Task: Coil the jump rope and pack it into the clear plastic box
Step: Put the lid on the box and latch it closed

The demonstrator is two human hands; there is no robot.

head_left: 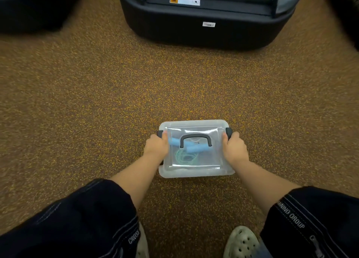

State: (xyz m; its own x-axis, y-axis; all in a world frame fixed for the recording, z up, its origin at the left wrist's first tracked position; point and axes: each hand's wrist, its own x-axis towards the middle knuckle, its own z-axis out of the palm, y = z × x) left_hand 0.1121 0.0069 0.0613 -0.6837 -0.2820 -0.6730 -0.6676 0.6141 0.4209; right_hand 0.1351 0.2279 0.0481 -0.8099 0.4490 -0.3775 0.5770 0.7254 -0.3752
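Observation:
A clear plastic box [196, 172] sits on the speckled brown floor in front of me, its lid on and a dark carry handle [195, 139] lying flat on top. Through the lid I see the jump rope: two light blue handles [196, 148] and a coiled green cord [186, 157]. My left hand [156, 147] grips the box's left side at the dark latch [159, 134]. My right hand [235, 148] grips the right side at the other latch [228, 131]. Both thumbs press on the lid.
A large black machine base [204, 28] with white and orange labels stands beyond the box. Another dark object [33, 9] fills the top left corner. My knees in dark trousers and a pale perforated shoe [241, 242] are at the bottom.

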